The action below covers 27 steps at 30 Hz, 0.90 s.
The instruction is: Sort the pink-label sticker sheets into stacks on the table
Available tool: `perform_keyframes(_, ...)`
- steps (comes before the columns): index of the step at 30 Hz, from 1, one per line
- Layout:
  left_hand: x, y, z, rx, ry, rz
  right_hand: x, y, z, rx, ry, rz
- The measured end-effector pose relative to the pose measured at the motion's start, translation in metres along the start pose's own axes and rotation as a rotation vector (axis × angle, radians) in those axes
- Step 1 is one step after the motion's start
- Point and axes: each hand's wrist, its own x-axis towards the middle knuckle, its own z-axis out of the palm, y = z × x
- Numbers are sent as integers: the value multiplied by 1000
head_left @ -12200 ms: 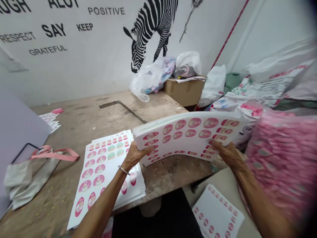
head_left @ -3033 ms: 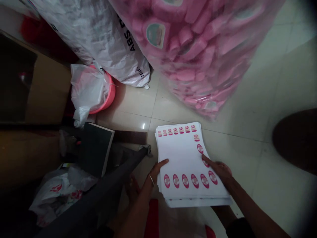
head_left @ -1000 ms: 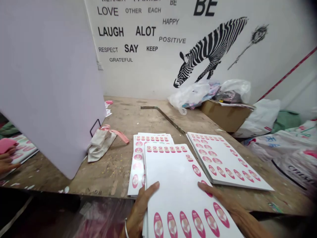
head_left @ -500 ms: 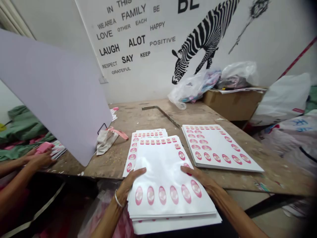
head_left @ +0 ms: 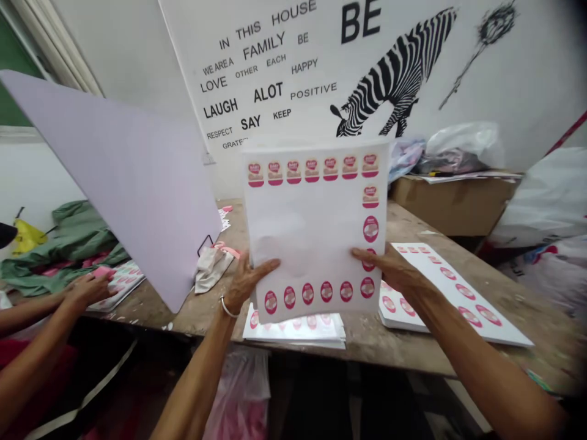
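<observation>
- The left hand point(head_left: 245, 282) and right hand point(head_left: 393, 269) are gripping a stack of sticker sheets point(head_left: 316, 226) by its lower side edges, fingers closed over the front face, holding it upright above the near edge of the wooden table point(head_left: 413, 348).
- A second pile of sheets point(head_left: 298, 330) is lying flat on the table directly beneath the raised stack; a third pile point(head_left: 458, 299) is lying to the right.
- The step in hand appears to be squaring the stack on edge; the next move is calling for a steady two-sided grip so that the sheets are not fanning out.
- At far left, another person's hands point(head_left: 87, 288) are resting on sheets beside a leaning lilac board point(head_left: 119, 177).
</observation>
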Motion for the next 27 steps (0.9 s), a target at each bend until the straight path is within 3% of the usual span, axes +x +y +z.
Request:
perform_keyframes(3, 30, -2, -8, 43, -82, 73, 30, 5, 1, 34, 79, -137)
perform_keyframes(6, 48, -18, -15, 69, -119, 69, 41, 29, 0, 30, 134, -187)
perform_keyframes(11, 54, -69, -20, 95, -154, 2, 34, 77, -2, 37, 143, -84)
perform_keyframes(15, 50, -94, -17, -10, -101, -46, 30, 92, -2, 45, 116, 10)
perform_keyframes(18, 48, -94, -13, -54, -2, -34, 32, 98, -5, 22, 73, 23)
perform_keyframes(23, 45, -88, -6, -102, 22, -20, 37, 105, -10, -3, 133, 16)
perform_keyframes(27, 46, -87, -6, -116, 43, -41, 39, 96, -8, -88, 161, 40)
